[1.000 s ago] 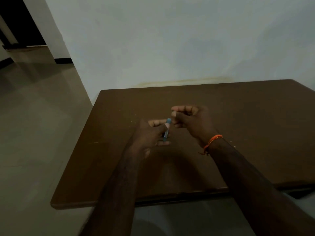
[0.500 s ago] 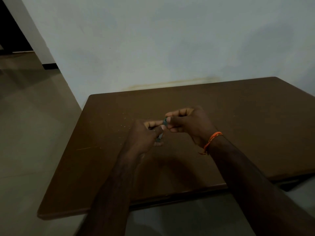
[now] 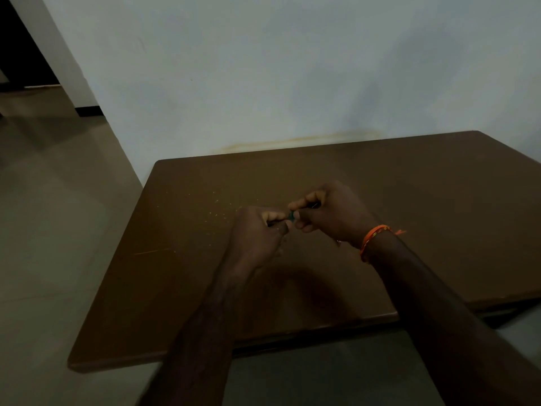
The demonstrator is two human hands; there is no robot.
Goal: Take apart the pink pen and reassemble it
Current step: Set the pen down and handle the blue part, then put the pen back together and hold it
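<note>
Both hands meet above the middle of the brown table (image 3: 409,200). My left hand (image 3: 257,232) is closed around the pen, whose body is almost wholly hidden inside the fist. Only a small blue-green piece of the pen (image 3: 292,215) shows between the two hands. My right hand (image 3: 330,212), with an orange thread band at its wrist, pinches that exposed end with thumb and fingertips. The light is dim, so the pen's pink colour does not show. I cannot tell whether the pen is in one piece or apart.
The table's far edge meets a pale wall (image 3: 292,68). Its left edge (image 3: 117,273) and near edge drop to a tiled floor (image 3: 58,200). A dark doorway (image 3: 17,54) lies at the far left. Small light specks (image 3: 216,212) dot the tabletop left of the hands.
The pen went from upright in my left hand to nearly level between the fists. Both hands closed in on it, and less of it shows now. The view shifted slightly.
</note>
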